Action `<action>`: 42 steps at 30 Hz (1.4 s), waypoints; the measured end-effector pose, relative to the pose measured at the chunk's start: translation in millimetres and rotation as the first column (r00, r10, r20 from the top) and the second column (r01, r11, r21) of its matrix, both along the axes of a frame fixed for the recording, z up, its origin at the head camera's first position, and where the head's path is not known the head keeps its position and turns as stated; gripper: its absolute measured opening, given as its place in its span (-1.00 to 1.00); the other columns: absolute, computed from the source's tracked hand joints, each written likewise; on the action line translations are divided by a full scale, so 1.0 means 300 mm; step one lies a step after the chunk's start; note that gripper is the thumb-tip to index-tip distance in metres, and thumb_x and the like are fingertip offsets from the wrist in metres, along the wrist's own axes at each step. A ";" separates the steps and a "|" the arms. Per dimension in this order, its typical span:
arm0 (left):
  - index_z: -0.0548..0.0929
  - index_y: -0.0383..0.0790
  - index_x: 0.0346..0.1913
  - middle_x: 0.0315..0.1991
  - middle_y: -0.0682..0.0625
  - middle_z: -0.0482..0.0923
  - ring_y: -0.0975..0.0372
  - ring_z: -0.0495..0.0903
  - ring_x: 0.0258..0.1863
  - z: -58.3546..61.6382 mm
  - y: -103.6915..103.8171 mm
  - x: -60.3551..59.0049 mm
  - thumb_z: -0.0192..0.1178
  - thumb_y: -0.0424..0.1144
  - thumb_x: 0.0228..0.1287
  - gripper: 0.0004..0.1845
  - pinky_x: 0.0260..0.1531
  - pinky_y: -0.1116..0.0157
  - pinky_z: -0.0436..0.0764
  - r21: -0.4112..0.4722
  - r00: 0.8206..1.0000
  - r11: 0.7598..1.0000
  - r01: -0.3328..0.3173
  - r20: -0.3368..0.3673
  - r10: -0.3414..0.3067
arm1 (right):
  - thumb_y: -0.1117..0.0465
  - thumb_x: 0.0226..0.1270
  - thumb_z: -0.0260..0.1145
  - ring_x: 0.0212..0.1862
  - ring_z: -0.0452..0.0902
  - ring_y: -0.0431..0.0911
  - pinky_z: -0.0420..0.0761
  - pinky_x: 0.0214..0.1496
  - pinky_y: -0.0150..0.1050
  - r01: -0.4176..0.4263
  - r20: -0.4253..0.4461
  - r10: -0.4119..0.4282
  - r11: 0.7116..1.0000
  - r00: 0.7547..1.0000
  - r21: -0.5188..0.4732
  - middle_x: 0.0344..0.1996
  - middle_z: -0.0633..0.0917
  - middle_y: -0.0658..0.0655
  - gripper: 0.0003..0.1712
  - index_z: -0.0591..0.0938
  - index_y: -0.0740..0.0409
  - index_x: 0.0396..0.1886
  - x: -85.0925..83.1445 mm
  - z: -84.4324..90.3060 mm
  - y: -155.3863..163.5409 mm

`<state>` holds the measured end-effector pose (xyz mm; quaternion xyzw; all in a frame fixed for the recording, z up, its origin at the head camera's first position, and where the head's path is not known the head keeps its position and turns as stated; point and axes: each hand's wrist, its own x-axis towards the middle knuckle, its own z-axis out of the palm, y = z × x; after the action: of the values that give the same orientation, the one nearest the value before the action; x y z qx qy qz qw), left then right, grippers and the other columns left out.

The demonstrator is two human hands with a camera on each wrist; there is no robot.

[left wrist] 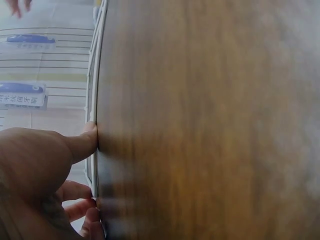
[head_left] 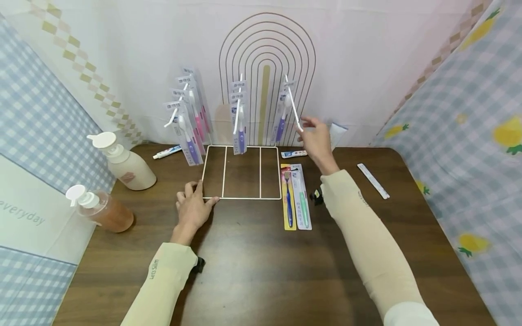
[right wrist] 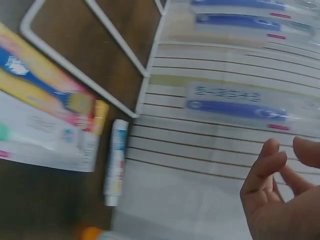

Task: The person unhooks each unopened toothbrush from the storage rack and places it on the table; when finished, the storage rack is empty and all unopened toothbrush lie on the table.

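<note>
Clock centred on the rack base, 12 pointing away from the person. White patterned backdrop (head_left: 350, 54) is standing behind the brown table (head_left: 261, 267). The white wire rack (head_left: 248, 198) is sitting on the table: left hook carrying several toothbrush packs (head_left: 190, 142), middle hook at least two, right hook (head_left: 294, 106) one. Cream pump bottle (head_left: 132, 170) is standing at 9, contents hidden; clear pump bottle (head_left: 112, 213), holding amber liquid, between 8 and 9. Left hand (head_left: 192, 210), at 8, is gripping the rack's near-left corner, thumb on the front wire. Right hand (head_left: 317, 142), towards 2, is holding nothing, fingers bent, narrow gap to the thumb, hovering by the right hook's tip; contact: cannot tell. Yellow-backed pack (head_left: 287, 208) and white-backed pack (head_left: 302, 208) are lying side by side at 4. Small tube (head_left: 292, 154) is lying between 2 and 3.
</note>
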<state>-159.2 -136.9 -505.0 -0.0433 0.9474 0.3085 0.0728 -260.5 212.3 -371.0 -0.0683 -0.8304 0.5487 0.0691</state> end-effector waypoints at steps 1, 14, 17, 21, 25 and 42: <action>0.14 -0.37 0.85 0.75 -0.33 0.10 -0.40 0.19 0.45 -0.001 0.002 0.001 0.31 0.06 0.72 -0.04 0.51 -0.37 0.26 -0.001 1.000 1.000 0.001 0.000 -0.001 | 0.26 0.75 0.36 -0.25 0.70 -0.21 0.63 -0.28 -0.49 -0.013 -0.007 0.013 1.000 1.000 0.000 0.46 0.66 0.38 -0.38 0.54 0.20 0.68 -0.009 0.019 -0.003; 0.15 -0.36 0.85 0.75 -0.34 0.12 -0.42 0.20 0.47 -0.001 0.011 -0.001 0.33 0.07 0.71 -0.04 0.53 -0.38 0.26 -0.002 1.000 1.000 -0.004 -0.005 0.004 | 0.32 0.72 0.36 -0.34 0.72 -0.23 0.62 -0.41 -0.43 -0.099 -0.088 0.091 0.992 0.992 -0.084 0.42 0.66 0.30 -0.45 0.61 0.20 0.61 -0.083 0.150 -0.064; 0.14 -0.35 0.85 0.76 -0.34 0.11 -0.43 0.19 0.49 0.004 0.009 0.003 0.31 0.07 0.72 -0.05 0.53 -0.39 0.27 -0.017 1.000 1.000 -0.003 0.007 0.003 | 0.34 0.71 0.37 -0.43 0.71 -0.30 0.60 -0.44 -0.44 -0.075 -0.081 0.063 0.986 0.995 -0.149 0.25 0.69 0.19 -0.58 0.68 0.30 0.45 -0.082 0.150 -0.078; 0.12 -0.35 0.86 0.76 -0.33 0.09 -0.43 0.19 0.51 0.006 0.012 0.005 0.29 0.08 0.74 -0.05 0.53 -0.38 0.28 -0.030 1.000 1.000 0.003 0.017 -0.002 | 0.36 0.72 0.35 -0.49 0.68 -0.32 0.56 -0.46 -0.46 -0.047 -0.071 0.035 0.983 0.997 -0.176 0.00 0.70 0.04 -0.71 0.71 0.37 0.29 -0.076 0.150 -0.080; 0.13 -0.36 0.85 0.76 -0.33 0.10 -0.44 0.19 0.50 0.002 0.013 0.005 0.30 0.08 0.73 -0.05 0.53 -0.38 0.28 -0.032 1.000 0.999 -0.005 0.014 0.005 | 0.36 0.72 0.36 -0.51 0.68 -0.30 0.53 -0.48 -0.47 -0.040 -0.079 0.027 0.984 0.996 -0.172 -0.12 0.71 0.03 -0.76 0.74 0.37 0.23 -0.072 0.153 -0.081; 0.13 -0.37 0.85 0.76 -0.37 0.11 -0.46 0.21 0.47 0.004 0.007 0.006 0.29 0.08 0.73 -0.05 0.49 -0.37 0.31 -0.035 1.000 0.999 -0.001 0.000 0.001 | 0.32 0.78 0.31 -0.53 0.61 -0.35 0.47 -0.50 -0.51 0.060 -0.119 -0.079 0.985 0.990 -0.159 -0.15 0.72 -0.01 -0.90 0.74 0.22 0.06 -0.049 0.171 -0.036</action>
<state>-157.5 -134.9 -503.9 -0.0450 0.9526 0.2920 0.0720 -275.2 201.7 -319.6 -0.0681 -0.7763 0.6120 0.1346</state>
